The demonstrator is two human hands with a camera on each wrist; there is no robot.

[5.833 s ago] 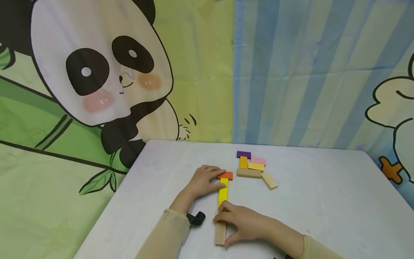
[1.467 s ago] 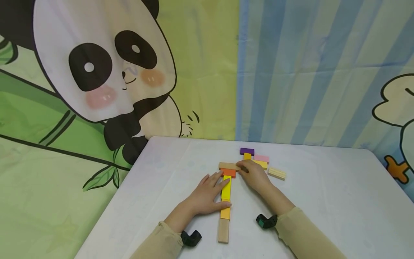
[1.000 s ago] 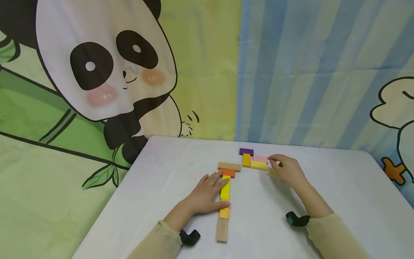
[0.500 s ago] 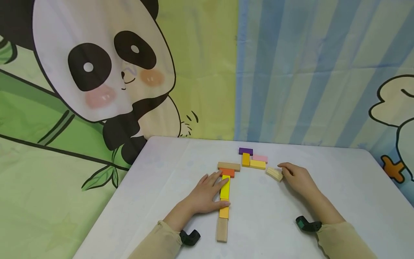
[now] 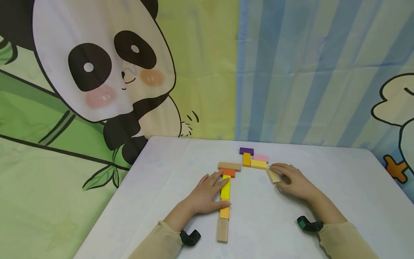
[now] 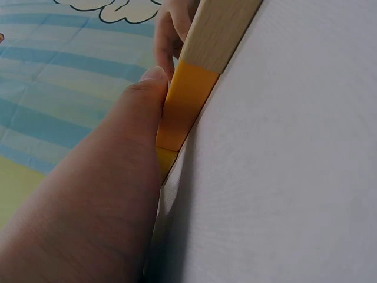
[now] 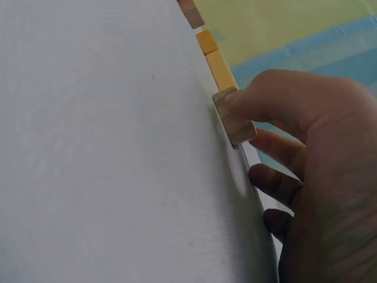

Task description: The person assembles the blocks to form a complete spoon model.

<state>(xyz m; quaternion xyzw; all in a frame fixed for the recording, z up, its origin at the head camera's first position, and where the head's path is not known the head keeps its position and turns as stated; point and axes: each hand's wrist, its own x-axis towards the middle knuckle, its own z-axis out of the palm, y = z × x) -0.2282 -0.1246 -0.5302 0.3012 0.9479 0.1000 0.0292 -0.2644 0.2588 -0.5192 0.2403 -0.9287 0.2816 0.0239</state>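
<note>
My left hand [image 5: 205, 196] lies with fingers stretched along a straight row of blocks, touching the orange-red block [image 5: 229, 173], the bright yellow block [image 5: 225, 189] and the amber block [image 5: 224, 213]. A plain wooden block [image 5: 222, 231] forms the row's near end. Across the far end, against the orange-red block, lies a long wooden block [image 5: 229, 166]. To the right, my right hand [image 5: 299, 184] pinches a grooved wooden block [image 5: 272, 176] between thumb and fingers. In the right wrist view the thumb presses one end of that grooved block [image 7: 240, 127].
Close behind the grooved block lie a purple block [image 5: 246, 151], an amber block [image 5: 247, 160], a pale yellow block [image 5: 258, 164] and a pink block [image 5: 261, 158]. The white table [image 5: 333, 172] ends at a printed curtain [image 5: 291, 72].
The long wooden block has moved from the back group to the row's far end. My right hand has left it, gone right and taken hold of the grooved block, which has turned.
</note>
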